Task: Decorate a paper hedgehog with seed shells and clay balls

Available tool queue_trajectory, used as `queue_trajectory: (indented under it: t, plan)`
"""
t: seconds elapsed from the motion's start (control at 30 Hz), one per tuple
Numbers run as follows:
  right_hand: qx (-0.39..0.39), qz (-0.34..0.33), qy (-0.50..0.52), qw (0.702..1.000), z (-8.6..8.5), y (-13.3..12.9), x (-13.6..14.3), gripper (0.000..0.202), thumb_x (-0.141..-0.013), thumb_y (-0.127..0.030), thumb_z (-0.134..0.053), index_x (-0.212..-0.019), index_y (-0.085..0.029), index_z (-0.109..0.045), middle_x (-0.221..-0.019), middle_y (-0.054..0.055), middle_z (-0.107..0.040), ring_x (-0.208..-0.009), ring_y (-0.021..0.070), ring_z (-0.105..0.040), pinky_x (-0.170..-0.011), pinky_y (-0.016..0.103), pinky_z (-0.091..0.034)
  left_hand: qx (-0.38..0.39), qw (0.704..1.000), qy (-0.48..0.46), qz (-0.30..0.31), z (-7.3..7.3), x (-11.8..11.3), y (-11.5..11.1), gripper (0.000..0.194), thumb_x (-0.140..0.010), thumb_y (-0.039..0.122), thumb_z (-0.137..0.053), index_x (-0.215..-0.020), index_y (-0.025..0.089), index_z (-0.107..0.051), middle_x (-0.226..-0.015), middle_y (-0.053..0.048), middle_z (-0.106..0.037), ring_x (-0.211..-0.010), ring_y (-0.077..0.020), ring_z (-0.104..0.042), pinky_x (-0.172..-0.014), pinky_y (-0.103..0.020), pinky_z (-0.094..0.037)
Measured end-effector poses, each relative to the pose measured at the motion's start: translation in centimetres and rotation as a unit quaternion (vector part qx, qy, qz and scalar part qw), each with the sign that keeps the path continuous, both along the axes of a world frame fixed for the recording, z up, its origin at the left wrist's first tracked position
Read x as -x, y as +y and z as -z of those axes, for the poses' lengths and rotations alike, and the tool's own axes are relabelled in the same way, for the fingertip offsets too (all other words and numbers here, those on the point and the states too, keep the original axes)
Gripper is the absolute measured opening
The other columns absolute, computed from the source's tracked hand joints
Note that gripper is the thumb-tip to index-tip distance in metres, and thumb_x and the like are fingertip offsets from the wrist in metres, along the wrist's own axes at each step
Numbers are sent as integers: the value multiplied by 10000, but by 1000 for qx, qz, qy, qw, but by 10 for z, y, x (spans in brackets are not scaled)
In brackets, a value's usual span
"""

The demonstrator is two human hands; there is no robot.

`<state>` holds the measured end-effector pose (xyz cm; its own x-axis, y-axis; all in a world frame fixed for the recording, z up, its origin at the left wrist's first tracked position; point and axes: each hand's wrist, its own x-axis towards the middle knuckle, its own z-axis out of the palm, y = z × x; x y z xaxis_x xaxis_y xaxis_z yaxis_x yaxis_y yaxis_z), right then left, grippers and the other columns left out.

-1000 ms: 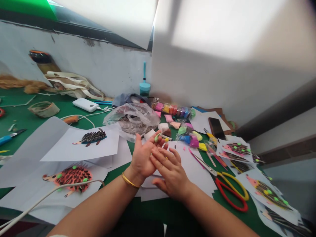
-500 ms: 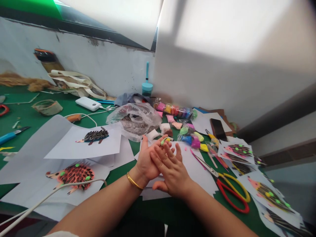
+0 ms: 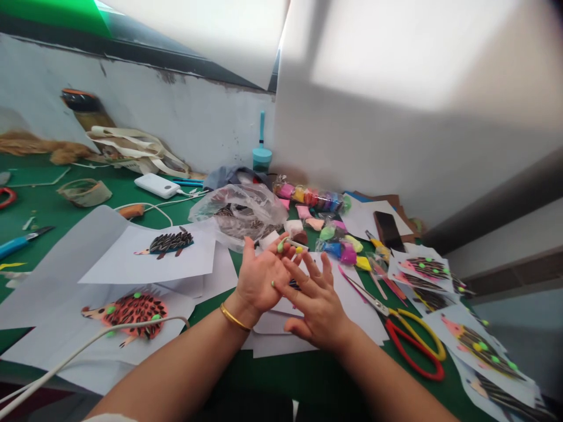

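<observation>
My left hand is held palm up with the fingers stretched out. A lump of light green clay rests against its fingers, and a bit of yellow clay shows beside the fingertips. Over the left palm's edge, my right hand is spread, palm down. At its index fingertip, against the left palm, sits a tiny green clay ball. Beneath both hands lie white paper sheets, and a dark part of a picture peeks out between the fingers.
Scissors with red and yellow handles lie at right, near finished hedgehog pictures. More hedgehog pictures lie at left, crossed by a white cable. Behind are a plastic bag of seeds, colored clay packets and a phone.
My hands, pressed palm to palm before, have come apart. The right hand has slid right and down, and the left slightly left, so the tiny green ball now shows.
</observation>
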<state>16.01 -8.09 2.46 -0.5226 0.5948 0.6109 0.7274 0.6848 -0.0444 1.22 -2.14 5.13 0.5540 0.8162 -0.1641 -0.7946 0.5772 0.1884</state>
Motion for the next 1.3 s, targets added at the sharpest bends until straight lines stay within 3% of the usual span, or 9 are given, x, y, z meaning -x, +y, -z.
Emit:
queue_trajectory:
  t: [0.07,0.17,0.37,0.5,0.6,0.9,1.1,1.2,1.3]
  plan:
    - [1,-18,-6,1000,0,-1,0,674,-902,-706,-392,-1440,-307,-469,-1553,71,-395,-1487,354,-192,-1190,647,-59,4,1000,7,14,0,0,-1,775,-895,744,-271,-1234,128,-598,-914,-111,-652,-866,-231,-648,-842,-388,-532]
    - [16,14,-8,1000,0,-1,0,700,-897,-702,-412,-1459,-284,-449,-1556,90,-387,-1491,353,-177,-1196,632,-49,4,1000,14,21,1,-1,-1,781,-900,740,-259,-1239,120,-593,-951,-122,-654,-876,-227,-647,-829,-370,-534]
    - [8,-20,10,1000,-1,0,0,619,-903,-677,-429,-1394,-314,-531,-1559,63,-386,-1480,374,-204,-1188,651,-85,-9,1000,1,7,1,0,-1,781,-903,733,-273,-1234,103,-595,-914,-110,-643,-875,-212,-640,-862,-350,-527]
    - [12,11,28,999,-1,0,0,603,-939,-637,-381,-1380,-264,-556,-1555,94,-388,-1479,370,-210,-1189,633,-118,-8,1000,6,12,1,0,-1,789,-898,739,-273,-1246,105,-589,-946,-126,-645,-898,-223,-638,-833,-344,-531]
    - [1,-9,36,999,-1,0,0,537,-938,-630,-394,-1325,-318,-600,-1552,49,-400,-1478,356,-223,-1189,624,-143,-14,1000,-3,1,2,0,0,774,-899,733,-293,-1267,114,-578,-924,-112,-645,-886,-215,-637,-850,-348,-527]
    - [-4,-8,42,999,-1,0,0,522,-928,-640,-407,-1305,-344,-614,-1566,31,-376,-1476,360,-225,-1187,634,-123,-20,1000,-2,4,-1,-1,-2,769,-913,716,-278,-1256,98,-581,-924,-114,-643,-894,-214,-633,-870,-346,-520]
    - [0,14,53,998,-1,0,0,531,-959,-594,-376,-1322,-282,-606,-1565,81,-374,-1479,373,-204,-1175,655,-119,-17,1000,-1,7,0,-1,-2,770,-907,726,-278,-1271,114,-573,-941,-114,-651,-911,-220,-631,-879,-356,-514]
    - [0,-19,54,998,-1,-1,1,493,-951,-592,-401,-1317,-328,-598,-1561,45,-386,-1479,358,-217,-1183,646,-117,-18,1000,8,10,-1,-2,-3,773,-906,725,-284,-1268,108,-577,-918,-110,-650,-890,-215,-632,-878,-348,-511]
    - [22,5,42,999,-1,-1,0,537,-929,-593,-457,-1365,-299,-564,-1561,70,-382,-1481,362,-206,-1190,637,-104,-12,1000,18,19,-2,-3,-4,778,-912,720,-262,-1267,104,-576,-943,-123,-654,-892,-211,-635,-854,-331,-514]
